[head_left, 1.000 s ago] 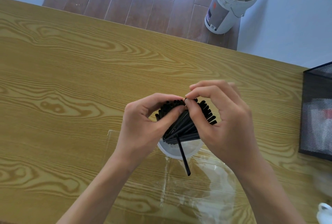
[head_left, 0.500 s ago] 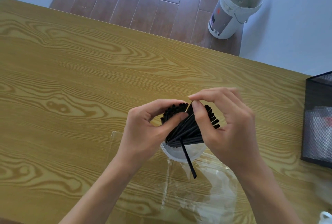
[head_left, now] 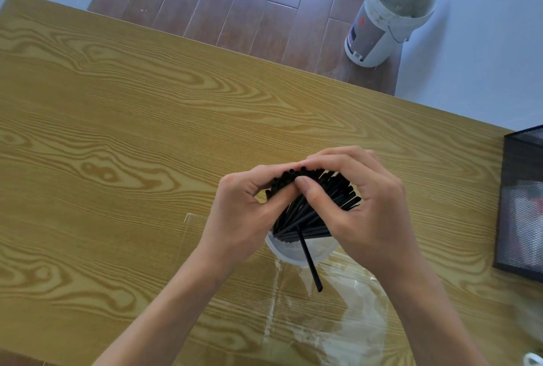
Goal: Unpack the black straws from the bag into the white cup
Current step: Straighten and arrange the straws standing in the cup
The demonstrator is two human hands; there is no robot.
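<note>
Black straws (head_left: 316, 204) stand fanned in white cup (head_left: 296, 252) — transfer judged near complete. Left hand (head_left: 246, 218), right hand (head_left: 373, 213): fingers clamped on straw tops. One straw (head_left: 310, 263) leans out over rim — needs tucking. Bag (head_left: 323, 315) flat, apparently empty.

black straws (head_left: 317, 210), white cup (head_left: 296, 252), wood-grain table (head_left: 147, 136)

You have the cup (head_left: 299, 251) on the table (head_left: 117, 145) toward its near edge, right of the middle, with the straws (head_left: 311, 210) standing in it and fanned toward the far edge — one straw (head_left: 308, 260) leans back over the near rim. Your left hand (head_left: 244, 216) and right hand (head_left: 373, 213) close around the straw tops. The bag (head_left: 323, 315) lies flat between cup and near edge. A mesh basket (head_left: 520, 204) sits at the right edge — a bucket (head_left: 385, 19) stands on the floor beyond the far edge.
</note>
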